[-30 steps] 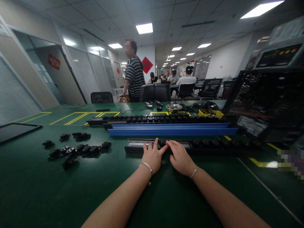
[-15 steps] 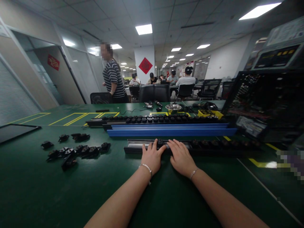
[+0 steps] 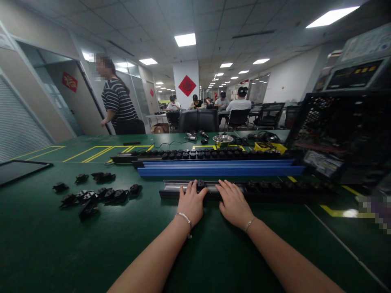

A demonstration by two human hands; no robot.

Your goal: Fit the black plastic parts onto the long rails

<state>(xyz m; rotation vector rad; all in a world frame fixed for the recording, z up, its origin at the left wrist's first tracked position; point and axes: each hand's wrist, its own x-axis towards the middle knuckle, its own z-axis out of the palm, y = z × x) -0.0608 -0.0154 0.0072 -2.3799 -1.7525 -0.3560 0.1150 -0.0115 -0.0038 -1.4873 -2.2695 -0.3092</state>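
Note:
A long black rail (image 3: 171,194) with a shiny metallic channel lies across the table in front of me. One small black block-like part (image 3: 200,184) sits on it, between the index finger and thumb of my left hand (image 3: 190,205). My right hand (image 3: 233,201) rests on the rail just to the right, fingers stretched out and holding nothing. Several similar black parts (image 3: 262,185) sit along the rail's right stretch. On the table to the left lies a loose group of black parts (image 3: 117,194).
Behind the rail are a long blue profile (image 3: 214,170) and further black rails (image 3: 122,158) with parts. A metal bowl (image 3: 222,139), a yellow tray (image 3: 270,147) and an open computer case (image 3: 345,134) stand farther back. A person in stripes (image 3: 120,101) is beyond the table.
My left hand and the small black part have shifted slightly left along the rail. My right hand has hardly moved. The person in stripes has walked left.

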